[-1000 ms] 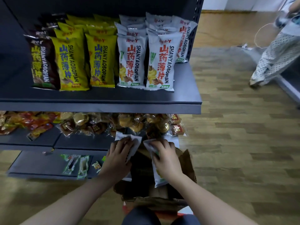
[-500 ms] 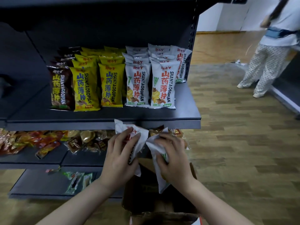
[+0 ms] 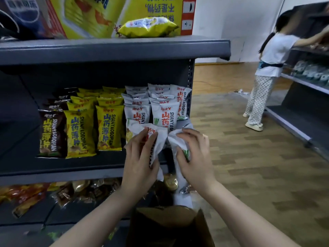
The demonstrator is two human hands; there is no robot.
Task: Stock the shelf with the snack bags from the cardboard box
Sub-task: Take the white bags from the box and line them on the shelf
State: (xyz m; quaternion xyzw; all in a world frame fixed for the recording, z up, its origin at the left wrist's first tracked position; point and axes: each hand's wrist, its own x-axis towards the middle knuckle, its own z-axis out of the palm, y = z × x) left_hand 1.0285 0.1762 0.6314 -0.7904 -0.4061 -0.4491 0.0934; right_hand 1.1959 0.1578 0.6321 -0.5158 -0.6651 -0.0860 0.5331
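My left hand [image 3: 140, 157] grips a white snack bag [image 3: 157, 139] with red print, held upright in front of the middle shelf [image 3: 62, 168]. Beside it, my right hand [image 3: 194, 155] grips a second white snack bag [image 3: 175, 141]. Both bags hang just in front of the rows of white bags [image 3: 160, 104] that stand at the shelf's right end. The open cardboard box [image 3: 169, 227] sits low, below my forearms, its inside dark.
Yellow bags [image 3: 108, 127] and brown bags [image 3: 51, 132] fill the shelf left of the white ones. A yellow bag [image 3: 147, 27] lies on the top shelf. Wrapped snacks [image 3: 80, 191] crowd the lower shelf. A person [image 3: 265, 72] stands at another rack on the right.
Both hands lifted a white bag each out of the box and raised them to the front of the middle shelf. The view tilted upward.
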